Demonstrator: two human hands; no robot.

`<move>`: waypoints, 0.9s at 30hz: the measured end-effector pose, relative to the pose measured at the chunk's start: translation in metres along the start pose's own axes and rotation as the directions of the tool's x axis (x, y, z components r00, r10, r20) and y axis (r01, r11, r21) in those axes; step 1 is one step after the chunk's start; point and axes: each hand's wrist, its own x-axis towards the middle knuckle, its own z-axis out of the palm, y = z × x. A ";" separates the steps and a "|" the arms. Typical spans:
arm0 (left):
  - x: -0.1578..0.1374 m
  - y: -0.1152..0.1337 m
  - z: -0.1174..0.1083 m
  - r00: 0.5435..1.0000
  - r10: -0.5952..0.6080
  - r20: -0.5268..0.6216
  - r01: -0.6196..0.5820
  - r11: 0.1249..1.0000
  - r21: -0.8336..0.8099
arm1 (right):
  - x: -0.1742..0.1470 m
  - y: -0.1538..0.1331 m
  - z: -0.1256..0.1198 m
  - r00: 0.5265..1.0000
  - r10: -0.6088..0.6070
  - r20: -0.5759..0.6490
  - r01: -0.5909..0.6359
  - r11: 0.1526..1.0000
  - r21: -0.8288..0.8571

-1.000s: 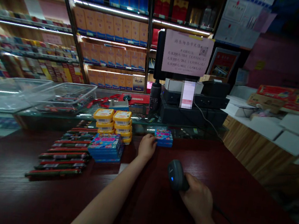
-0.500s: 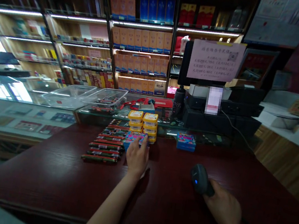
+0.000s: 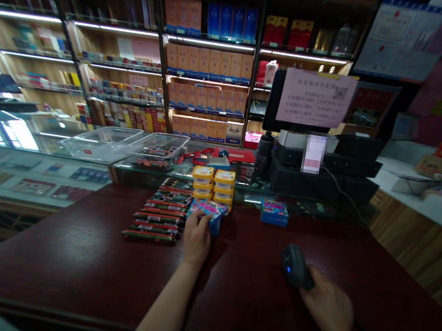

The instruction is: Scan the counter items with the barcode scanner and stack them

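Note:
My left hand (image 3: pixel 196 241) pinches the near edge of a blue and pink packet (image 3: pixel 214 209), which is tilted above more blue packaging in front of the yellow tubs. Those yellow-lidded tubs (image 3: pixel 225 178) stand in two stacks just behind it. Left of the hand, several slim dark packs with red edges (image 3: pixel 157 218) lie in an overlapping row. In my right hand (image 3: pixel 329 303) is a dark barcode scanner (image 3: pixel 293 265) with a blue light, held by its handle over the table. Farther back, a small stack of blue packets (image 3: pixel 274 212) sits apart on the right.
The dark red table (image 3: pixel 85 267) meets a glass counter at the back. Clear plastic bins (image 3: pixel 102 142) stand on the counter, left. A monitor with a pink sign (image 3: pixel 314 99), a black bottle (image 3: pixel 262 158) and black machines (image 3: pixel 322 180) are behind. The scanner's cord runs right.
My left hand has drawn back slightly, and the blue and pink packet is now lifted and tilted in its fingers. The right hand and scanner have barely moved; the view has tilted slightly.

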 end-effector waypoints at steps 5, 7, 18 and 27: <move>0.005 0.018 -0.002 0.983 -0.177 -0.044 0.147 0.913 -0.380 | -0.001 -0.001 0.001 1.000 0.011 0.025 -0.012 1.000 0.010; 0.007 0.031 0.007 0.932 -0.354 0.081 0.336 0.755 -0.563 | -0.001 -0.001 0.001 0.999 0.008 0.032 -0.008 1.000 0.017; -0.016 0.063 0.071 0.555 -0.387 0.736 0.711 -0.239 -0.662 | 0.007 -0.011 -0.033 0.996 0.065 0.063 -0.088 0.842 0.532; -0.023 0.058 0.080 0.572 -0.403 0.714 0.694 -0.226 -0.683 | -0.007 -0.023 -0.045 0.976 0.096 0.194 -0.217 0.481 0.849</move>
